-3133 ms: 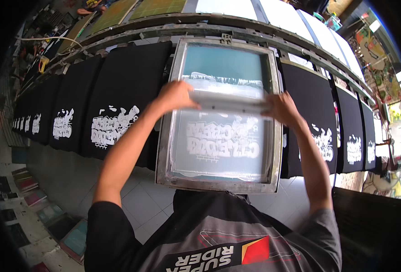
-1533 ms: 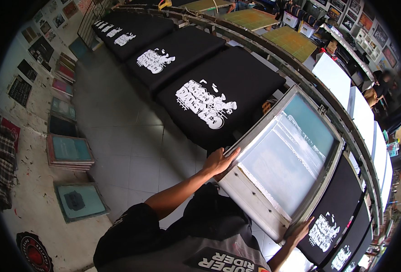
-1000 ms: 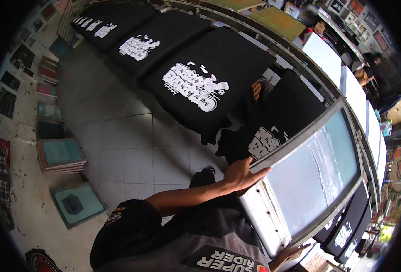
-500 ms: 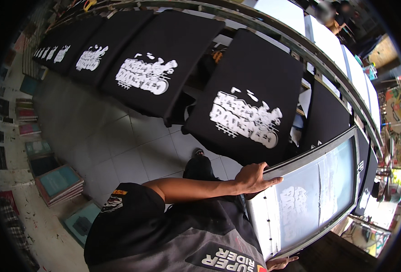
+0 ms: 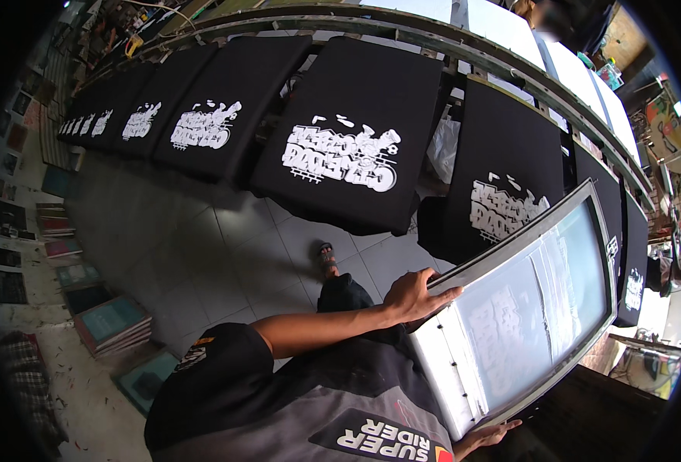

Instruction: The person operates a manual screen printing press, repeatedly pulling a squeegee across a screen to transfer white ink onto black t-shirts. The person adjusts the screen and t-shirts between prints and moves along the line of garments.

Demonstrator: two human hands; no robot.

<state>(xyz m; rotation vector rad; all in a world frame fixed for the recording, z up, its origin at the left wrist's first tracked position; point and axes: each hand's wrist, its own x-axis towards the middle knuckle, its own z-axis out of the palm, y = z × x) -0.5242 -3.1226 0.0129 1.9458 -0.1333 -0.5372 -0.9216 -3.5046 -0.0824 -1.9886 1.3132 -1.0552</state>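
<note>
A screen-printing frame [image 5: 502, 245] with a pale mesh is held tilted at the right of my body. Through its mesh shows a faint lettered design [image 5: 502, 331]. A pale strip with dark dots [image 5: 452, 368] runs across the end nearest me. My left hand [image 5: 421, 296] grips the upper left rail, thumb over the top. On the opposite rail, low in the view, my right hand [image 5: 491, 437] has its fingers stretched out along the edge; its palm side is hidden. Just beyond the frame lies a black shirt [image 5: 502, 146] with a white print, partly covered by it.
Black printed shirts [image 5: 356, 85] lie in a row on boards along a metal rail [image 5: 502, 69]. White boards [image 5: 494, 19] stand behind that rail. Stacked screens [image 5: 113, 323] rest by the left wall. My foot [image 5: 327, 258] is on the grey tiled floor [image 5: 240, 258].
The shirts have shifted leftward in view, and one more print has come into sight beside the frame. Both hands still hold the frame. My foot shows farther forward.
</note>
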